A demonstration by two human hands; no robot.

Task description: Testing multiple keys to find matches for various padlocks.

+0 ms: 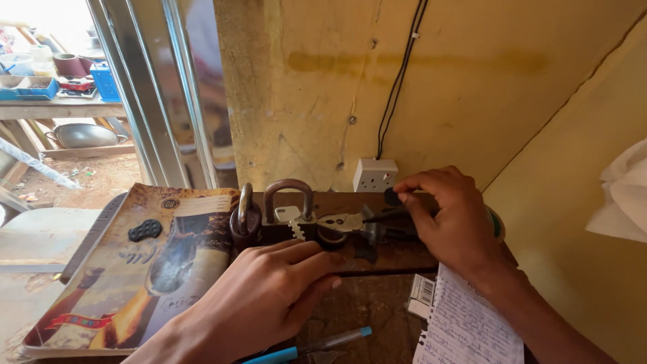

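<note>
Padlocks sit on the wooden table [377, 296] near its back edge: a dark padlock [245, 219] leaning at the corner of a glossy book [135, 269], and beside it a larger padlock [288, 202] with a key [291, 219] in front. The left hand [269, 296] lies flat, palm down, fingers loosely together, just before the larger padlock, gripping nothing. More to the right, the right hand [448, 222] pinches a small dark round piece [391, 196] between thumb and forefinger, above black-handled pliers [357, 221]. A written notepad [465, 323] lies under the right wrist.
</note>
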